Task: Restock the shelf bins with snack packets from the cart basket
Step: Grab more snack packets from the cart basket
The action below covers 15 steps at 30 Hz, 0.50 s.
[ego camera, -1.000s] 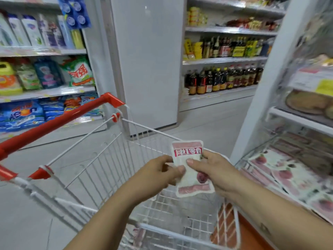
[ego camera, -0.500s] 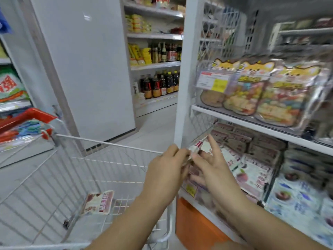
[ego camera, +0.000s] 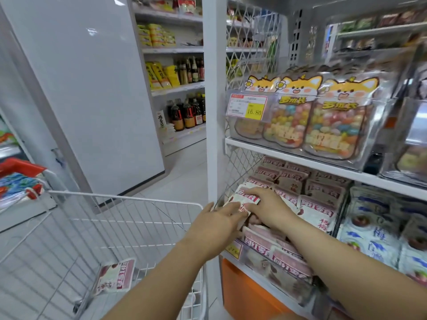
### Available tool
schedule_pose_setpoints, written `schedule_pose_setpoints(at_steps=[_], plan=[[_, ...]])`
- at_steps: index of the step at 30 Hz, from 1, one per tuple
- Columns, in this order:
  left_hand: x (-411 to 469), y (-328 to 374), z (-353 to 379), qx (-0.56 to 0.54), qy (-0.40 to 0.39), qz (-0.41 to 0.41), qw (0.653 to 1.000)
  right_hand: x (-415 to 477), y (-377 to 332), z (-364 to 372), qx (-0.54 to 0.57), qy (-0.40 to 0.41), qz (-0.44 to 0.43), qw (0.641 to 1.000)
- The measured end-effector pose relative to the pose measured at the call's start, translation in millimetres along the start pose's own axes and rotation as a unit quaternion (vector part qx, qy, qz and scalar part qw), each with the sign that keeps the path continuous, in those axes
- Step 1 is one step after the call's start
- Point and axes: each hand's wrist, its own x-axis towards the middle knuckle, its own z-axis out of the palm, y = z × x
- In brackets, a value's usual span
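Both hands are at the shelf, right beside the white upright post (ego camera: 213, 112). The right hand (ego camera: 269, 207) lies flat on top of a pink-and-white snack packet (ego camera: 242, 197), fingers fairly straight and spread across its red label, pressing it onto the packets of the same kind already stacked in the lower shelf bin (ego camera: 256, 262). The left hand (ego camera: 217, 224) reaches in from below with fingers stretched out, its tips touching the packet's lower edge. Whether its thumb pinches that edge I cannot tell, since the two hands overlap there.

So the packet sits at the left end of the bin, tilted, against the wire mesh side of the shelf. More of those pink packets fill the bin front to back, and a small yellow price label (ego camera: 232, 250) hangs on its front.

Down to the left is the white wire cart basket (ego camera: 129, 199), with one matching packet (ego camera: 115, 277) lying flat on its floor, well apart from both hands.

One shelf up, fox-faced bags of coloured sweets (ego camera: 335, 125) stand upright in a clear bin behind a price tag reading 16.80 (ego camera: 250, 107). To the right of the pink packets sit blue-and-white packets (ego camera: 374, 239). Dark bottles (ego camera: 187, 112) line a far shelf.
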Motion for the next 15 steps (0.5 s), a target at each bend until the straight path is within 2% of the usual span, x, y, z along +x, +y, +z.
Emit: schedule_pose_setpoints(at_steps=[3,6,11,15], plan=[[-5.7,-3.4,6.5,-0.018,-0.034,-0.021,0.999,2.4,-2.7,-4.9,-0.184,0.013,-0.025,0.982],[-6.4,-4.5,9.5,-0.001,-0.049,-0.016,0.999,-0.7,-7.7,-5.4,-0.353,0.008,-0.016,0.936],[-6.5,-5.7,13.5,-0.021,-0.043,-0.02,0.999,1.8,-9.1,0.5,-0.413,0.023,-0.053,0.909],[-4.6,-5.4,14.2,-0.034,-0.078,-0.025,0.996,-5.3,-2.6,-1.4,-0.442,-0.003,-0.07,0.894]])
